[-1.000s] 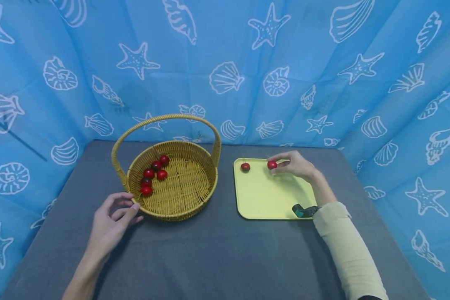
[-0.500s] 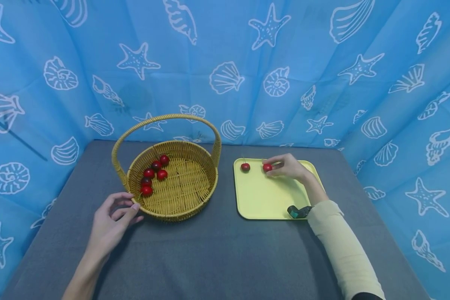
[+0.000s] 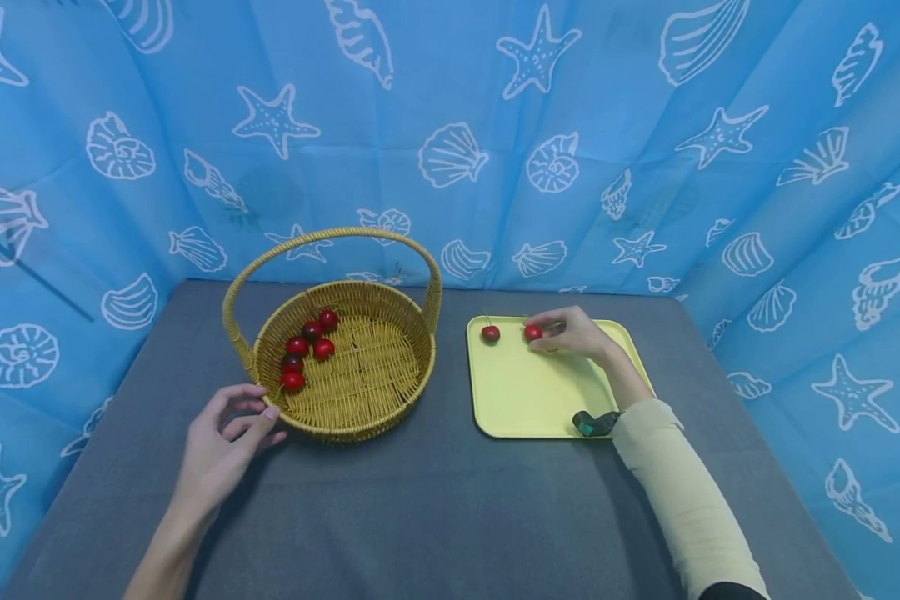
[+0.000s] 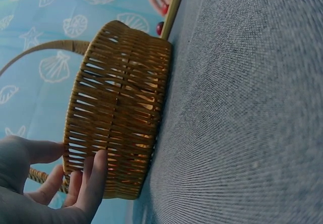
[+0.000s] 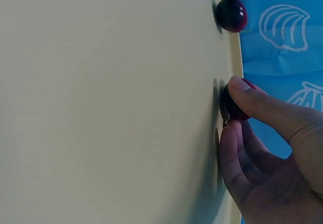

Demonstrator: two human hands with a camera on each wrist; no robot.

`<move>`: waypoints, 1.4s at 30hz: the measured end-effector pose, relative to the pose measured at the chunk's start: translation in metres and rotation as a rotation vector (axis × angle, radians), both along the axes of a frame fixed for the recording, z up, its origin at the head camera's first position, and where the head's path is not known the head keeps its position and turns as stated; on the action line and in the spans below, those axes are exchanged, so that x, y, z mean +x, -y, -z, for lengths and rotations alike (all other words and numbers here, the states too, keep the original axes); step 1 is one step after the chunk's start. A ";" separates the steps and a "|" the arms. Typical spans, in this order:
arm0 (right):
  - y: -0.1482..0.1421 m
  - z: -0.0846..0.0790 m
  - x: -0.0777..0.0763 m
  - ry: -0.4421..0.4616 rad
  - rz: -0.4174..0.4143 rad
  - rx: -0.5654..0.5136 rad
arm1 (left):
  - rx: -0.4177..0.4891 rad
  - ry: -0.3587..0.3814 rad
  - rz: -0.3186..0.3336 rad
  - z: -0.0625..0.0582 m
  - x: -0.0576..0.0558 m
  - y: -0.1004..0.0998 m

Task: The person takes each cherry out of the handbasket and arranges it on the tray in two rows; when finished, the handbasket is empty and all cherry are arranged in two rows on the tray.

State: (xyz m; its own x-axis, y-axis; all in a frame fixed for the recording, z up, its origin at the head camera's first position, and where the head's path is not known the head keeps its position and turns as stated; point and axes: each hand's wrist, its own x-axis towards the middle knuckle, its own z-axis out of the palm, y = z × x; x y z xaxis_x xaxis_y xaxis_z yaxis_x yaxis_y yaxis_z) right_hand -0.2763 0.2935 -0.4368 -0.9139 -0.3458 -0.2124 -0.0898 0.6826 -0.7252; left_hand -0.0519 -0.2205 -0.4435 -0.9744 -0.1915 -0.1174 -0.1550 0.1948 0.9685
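My left hand pinches the near-left rim of a round woven wicker basket, the thumb at the rim and fingers along the outer wall. Several dark red cherries lie in the basket's left side. Over the back of a pale yellow tray, my right hand pinches a red cherry between thumb and fingers. The right wrist view shows this cherry close to the tray surface; whether it touches is unclear. Another cherry with its stem up sits to its left on the tray.
The basket's tall arched handle rises over it. A grey cloth covers the table, with a blue shell-patterned curtain behind and at both sides. A black wrist camera hangs over the tray's front edge.
My right hand has shifted slightly left with the cherry, closer to the other cherry on the tray, and then almost stopped. The left hand and basket have stayed put.
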 end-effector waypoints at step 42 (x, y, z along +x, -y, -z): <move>0.028 -0.091 0.043 -0.155 -0.104 -0.129 | -0.009 0.016 0.011 -0.002 0.001 0.000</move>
State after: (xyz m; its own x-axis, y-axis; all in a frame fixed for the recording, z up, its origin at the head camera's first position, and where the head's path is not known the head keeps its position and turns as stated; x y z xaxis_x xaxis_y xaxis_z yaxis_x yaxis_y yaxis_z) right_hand -0.2331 0.2652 -0.3457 -0.8902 -0.4552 -0.0201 -0.2720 0.5664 -0.7779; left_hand -0.0509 -0.2203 -0.4411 -0.9744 -0.1823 -0.1315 -0.1685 0.2054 0.9641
